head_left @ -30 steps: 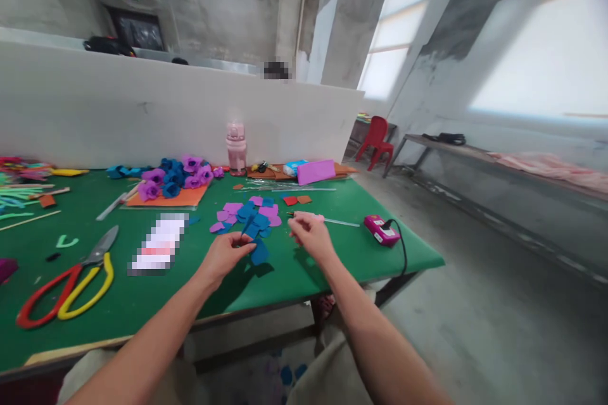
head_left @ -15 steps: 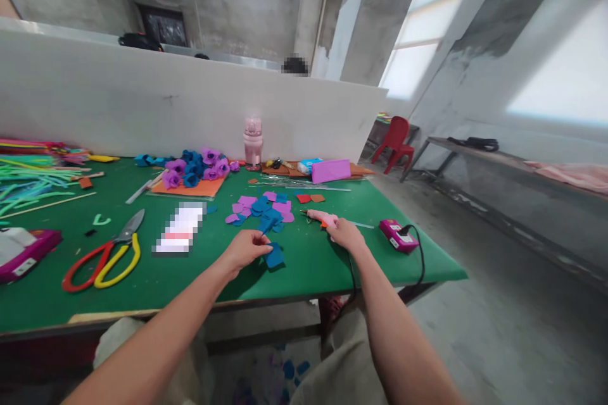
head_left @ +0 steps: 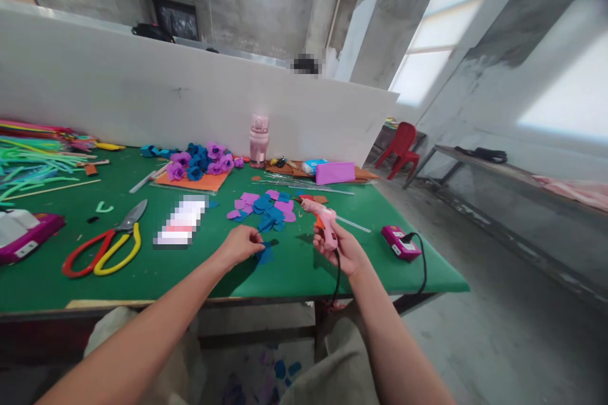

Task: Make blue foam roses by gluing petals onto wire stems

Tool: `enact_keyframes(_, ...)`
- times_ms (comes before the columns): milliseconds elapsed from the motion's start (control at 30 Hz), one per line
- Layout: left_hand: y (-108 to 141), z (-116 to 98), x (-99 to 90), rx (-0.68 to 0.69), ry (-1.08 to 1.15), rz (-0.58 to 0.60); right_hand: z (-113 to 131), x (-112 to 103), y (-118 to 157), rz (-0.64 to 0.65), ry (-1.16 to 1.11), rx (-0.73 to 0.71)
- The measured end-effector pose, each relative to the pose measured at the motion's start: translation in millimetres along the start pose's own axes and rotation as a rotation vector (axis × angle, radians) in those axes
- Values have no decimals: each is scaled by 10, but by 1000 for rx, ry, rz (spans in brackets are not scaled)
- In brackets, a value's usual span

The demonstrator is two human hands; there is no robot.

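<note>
My left hand (head_left: 241, 247) pinches a blue paper piece (head_left: 265, 254) just above the green tabletop. In my right hand (head_left: 344, 250) is a pink hot glue gun (head_left: 327, 220), gripped by its handle and lifted, its nozzle pointing left. A clear glue stick (head_left: 353, 223) sticks out of its rear, and a black cord hangs from the handle. Beyond both hands lies a loose pile of blue and purple cut pieces (head_left: 268, 209). The fingertips of my left hand partly hide the blue piece it holds.
Scissors (head_left: 114, 240) with red and yellow handles lie left, near a blurred white card (head_left: 183, 221). Blue and purple flowers (head_left: 199, 161), a pink bottle (head_left: 259, 141) and coloured stems (head_left: 38, 158) stand or lie farther back. A magenta power strip (head_left: 401, 242) sits right.
My right hand has raised the glue gun off the table and turned it, wrapping its handle. My left hand keeps the blue piece, shifted slightly left. The view has tilted a little.
</note>
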State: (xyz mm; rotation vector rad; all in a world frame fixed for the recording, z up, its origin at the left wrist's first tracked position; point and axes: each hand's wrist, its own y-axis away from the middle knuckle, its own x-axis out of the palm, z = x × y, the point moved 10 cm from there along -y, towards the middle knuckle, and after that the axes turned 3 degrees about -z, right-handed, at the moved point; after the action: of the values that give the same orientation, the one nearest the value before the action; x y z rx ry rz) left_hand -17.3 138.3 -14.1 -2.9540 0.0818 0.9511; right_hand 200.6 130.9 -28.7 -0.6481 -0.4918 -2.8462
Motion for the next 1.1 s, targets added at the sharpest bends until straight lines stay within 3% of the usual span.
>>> enact_keyframes(167,-4,-16,-9,-7,-53,-14,159,86,106,-8,51,-130)
enact_keyframes(300,-6,-44,-8,6,-85,-28,304,154,284,-45,314,-235)
enact_keyframes(633,-16,-65,34,26,-244,-7,106,514,571,71,877,-217)
enact_keyframes(1100,-3,-112,122,30,-441,90,162,711,728,112,1143,-301)
